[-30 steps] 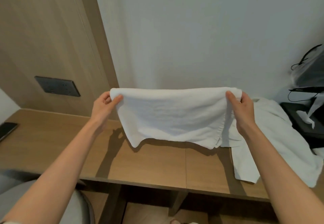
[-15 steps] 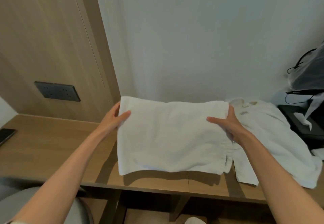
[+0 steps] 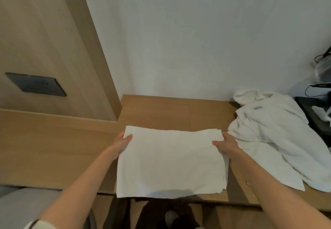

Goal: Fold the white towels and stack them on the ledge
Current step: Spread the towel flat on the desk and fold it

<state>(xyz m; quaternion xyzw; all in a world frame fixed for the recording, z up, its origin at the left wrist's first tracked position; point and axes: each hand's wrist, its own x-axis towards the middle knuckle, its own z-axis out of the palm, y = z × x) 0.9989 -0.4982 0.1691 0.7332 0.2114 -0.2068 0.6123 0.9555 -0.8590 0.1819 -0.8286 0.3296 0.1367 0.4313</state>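
A second ago I had the folded towel hanging in the air by its top edge; now it lies flat on the tabletop, with its near edge poking a little over the front lip. My left hand and right hand sit at the two far corners. My fingers pinch the cloth lightly there, thumbs showing on top and the rest tucked underneath out of sight. I reckon this fold is nearly done: one more halving, or just a smoothing, and it can start the stack on this ledge. The crumpled white heap just beside my right hand looks unfolded, so I judge that most of the job is left
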